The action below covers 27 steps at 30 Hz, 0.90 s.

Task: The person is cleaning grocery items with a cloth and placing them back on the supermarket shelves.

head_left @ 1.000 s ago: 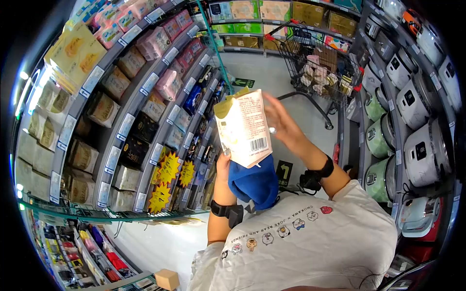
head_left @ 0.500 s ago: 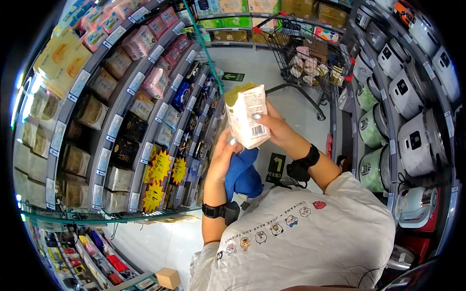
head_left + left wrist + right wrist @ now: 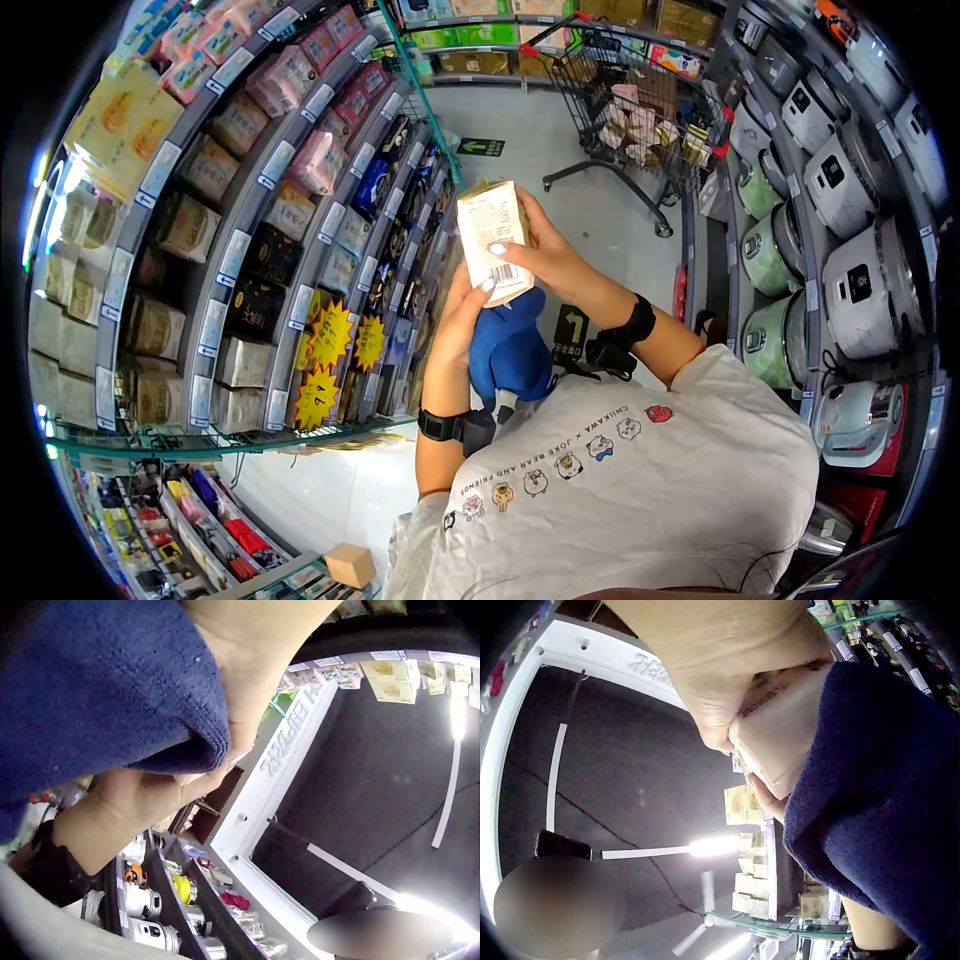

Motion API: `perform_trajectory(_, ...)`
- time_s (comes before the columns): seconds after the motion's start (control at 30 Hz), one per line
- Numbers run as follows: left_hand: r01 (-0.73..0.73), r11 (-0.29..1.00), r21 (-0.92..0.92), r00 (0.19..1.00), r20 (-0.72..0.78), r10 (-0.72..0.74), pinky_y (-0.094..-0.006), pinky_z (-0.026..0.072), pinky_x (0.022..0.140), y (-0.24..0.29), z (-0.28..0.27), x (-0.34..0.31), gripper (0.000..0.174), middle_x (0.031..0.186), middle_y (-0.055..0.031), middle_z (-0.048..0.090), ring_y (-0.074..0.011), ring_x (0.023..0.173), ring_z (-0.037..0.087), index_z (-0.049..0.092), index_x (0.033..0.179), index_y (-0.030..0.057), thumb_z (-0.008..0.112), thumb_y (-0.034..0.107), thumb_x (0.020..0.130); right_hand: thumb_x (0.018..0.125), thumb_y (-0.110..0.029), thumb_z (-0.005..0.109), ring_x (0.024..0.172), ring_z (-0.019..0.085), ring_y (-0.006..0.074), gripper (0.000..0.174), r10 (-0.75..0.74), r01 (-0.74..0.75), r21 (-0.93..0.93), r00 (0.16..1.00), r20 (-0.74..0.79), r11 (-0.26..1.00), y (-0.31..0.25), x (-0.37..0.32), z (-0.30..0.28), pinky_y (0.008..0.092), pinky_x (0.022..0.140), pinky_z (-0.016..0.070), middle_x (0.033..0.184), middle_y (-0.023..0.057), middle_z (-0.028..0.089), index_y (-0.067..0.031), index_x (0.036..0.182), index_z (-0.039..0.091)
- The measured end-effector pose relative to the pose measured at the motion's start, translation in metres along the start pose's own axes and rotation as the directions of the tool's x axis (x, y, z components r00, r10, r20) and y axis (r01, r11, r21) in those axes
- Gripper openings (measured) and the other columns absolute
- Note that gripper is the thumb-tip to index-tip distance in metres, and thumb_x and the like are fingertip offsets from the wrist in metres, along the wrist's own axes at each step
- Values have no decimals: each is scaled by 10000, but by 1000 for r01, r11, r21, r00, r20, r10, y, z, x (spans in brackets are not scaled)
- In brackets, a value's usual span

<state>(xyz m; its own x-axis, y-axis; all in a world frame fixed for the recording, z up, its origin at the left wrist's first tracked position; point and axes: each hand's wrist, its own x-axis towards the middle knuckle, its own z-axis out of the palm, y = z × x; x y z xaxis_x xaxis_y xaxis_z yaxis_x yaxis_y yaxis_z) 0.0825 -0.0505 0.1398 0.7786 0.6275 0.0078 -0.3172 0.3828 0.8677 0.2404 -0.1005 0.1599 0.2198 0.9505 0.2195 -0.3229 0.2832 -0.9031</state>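
Observation:
Both hands hold a cream-and-gold soft pack point(image 3: 488, 230) before the chest, its barcode and small print facing up. My right hand point(image 3: 552, 258) grips its right side, thumb pressed across the printed face. Fingers of my left hand point(image 3: 460, 315) are curled round its lower left corner, the thumb near the barcode. A blue cloth point(image 3: 508, 352) hangs just below the pack, close to the left hand. In the left wrist view the cloth point(image 3: 112, 690) covers part of the hands. The right wrist view shows a stamped code on the pack's end point(image 3: 780, 735), with cloth overlapping it.
Shelves of packaged goods point(image 3: 210, 240) line the left side, with yellow price stars point(image 3: 330, 335). Rice cookers point(image 3: 845, 280) fill the right-hand shelves. A shopping cart point(image 3: 640, 120) holding several packs stands ahead on the pale floor. A cardboard box point(image 3: 348, 566) sits at lower left.
The right hand, spread beside the pack a second ago, has closed on its right side with the thumb over the print. The pack has tilted and sits slightly lower since half a second ago.

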Motion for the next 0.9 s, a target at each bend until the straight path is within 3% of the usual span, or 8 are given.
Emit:
perform_trajectory(0.23, -16, 1000, -26, 1000, 14, 17, -321, 383, 983, 10, -1, -5, 595, 1284, -148, 473, -211, 1155, 486, 314, 1356, -19, 551, 167, 843, 810, -121, 629, 1223, 419, 252, 879, 16, -14, -63, 1000, 25, 998, 1, 1, 7, 360, 1006, 355, 1362, 167, 360, -89, 1458, 37)
perform_trajectory(0.47, -135, 987, -82, 990, 39, 139, -338, 358, 1016, 25, -10, -20, 749, 1346, -169, 398, -236, 1224, 427, 182, 1417, 26, 581, 97, 787, 762, -48, 629, 1267, 356, 239, 939, -159, 175, -99, 976, 146, 980, 4, 6, 35, 357, 1033, 313, 1405, 159, 295, -98, 1465, 8)
perform_trajectory(0.7, -175, 985, -8, 985, -5, 175, -349, 396, 994, 45, -39, -71, 769, 1312, -154, 453, -235, 1185, 482, 257, 1393, 25, 646, 123, 736, 759, -81, 666, 1298, 319, 245, 988, -157, 188, -121, 961, 228, 975, 17, -12, 93, 368, 1049, 287, 1423, 157, 275, -124, 1469, -20)
perform_trajectory(0.77, -181, 983, -25, 982, 56, 182, -334, 391, 991, 53, -51, -90, 761, 1312, -141, 448, -220, 1198, 468, 224, 1405, 42, 628, 90, 762, 750, -121, 699, 1308, 309, 252, 1023, -186, 211, -75, 950, 250, 975, 21, -20, 109, 371, 1052, 279, 1429, 151, 278, -131, 1469, -29)
perform_trajectory(0.8, -177, 982, -66, 983, 31, 180, -333, 399, 984, 57, -54, -101, 727, 1278, -146, 487, -226, 1167, 499, 276, 1384, 13, 635, 98, 758, 746, -141, 715, 1314, 305, 255, 1040, -201, 221, -51, 945, 260, 974, 24, -23, 116, 372, 1054, 274, 1433, 148, 279, -135, 1469, -33)
perform_trajectory(0.9, -89, 983, -160, 996, 3, 91, -333, 415, 967, 60, -82, -133, 692, 1247, -155, 515, -233, 1131, 526, 320, 1355, -24, 637, 148, 765, 728, -210, 749, 1320, 304, 255, 1080, -111, 59, 164, 936, 333, 985, 42, -31, 127, 378, 1064, 256, 1441, 134, 285, -145, 1470, -33)
